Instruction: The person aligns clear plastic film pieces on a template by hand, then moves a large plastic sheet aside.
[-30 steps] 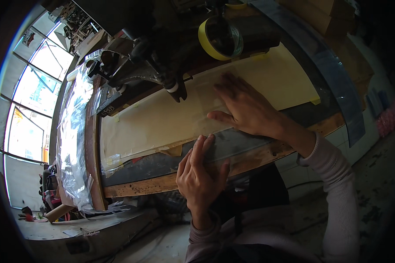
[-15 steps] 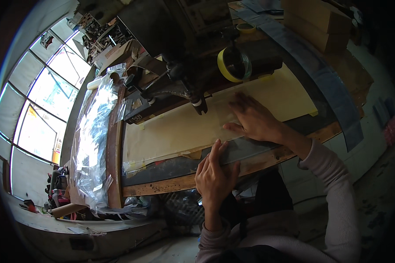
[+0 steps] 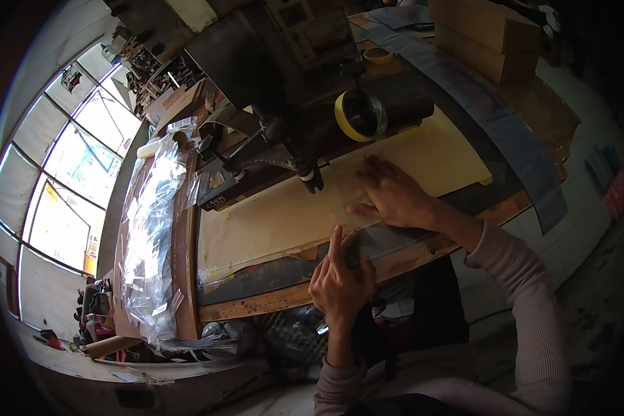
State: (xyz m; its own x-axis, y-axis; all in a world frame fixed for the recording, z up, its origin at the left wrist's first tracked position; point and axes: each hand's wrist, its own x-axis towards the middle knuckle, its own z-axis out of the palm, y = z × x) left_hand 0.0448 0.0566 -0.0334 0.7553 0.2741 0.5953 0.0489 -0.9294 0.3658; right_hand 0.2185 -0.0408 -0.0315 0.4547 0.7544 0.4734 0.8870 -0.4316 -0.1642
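A long cream-coloured sheet (image 3: 270,225) lies on the dark work surface under a machine head (image 3: 295,149). My right hand (image 3: 395,194) rests on it right of the machine's foot, fingers spread and thumb apart. My left hand (image 3: 341,284) is at the sheet's near edge, index finger stretched upward and thumb out to the side; its other fingers are partly hidden. A faint, clear plastic film (image 3: 388,239) seems to lie between my hands and over the dark surface; its outline is hard to make out.
Yellow tape rolls (image 3: 353,118) are behind the sheet, one hanging by the machine. Clear plastic bags (image 3: 149,243) heap at the left. A blue-grey strip (image 3: 492,111) runs down the right side, by a cardboard box (image 3: 485,35). The table's wooden edge (image 3: 256,303) faces me.
The view has shifted slightly. My left hand's index finger now stands more apart from its other fingers. My right hand stays spread on the sheet in nearly the same place.
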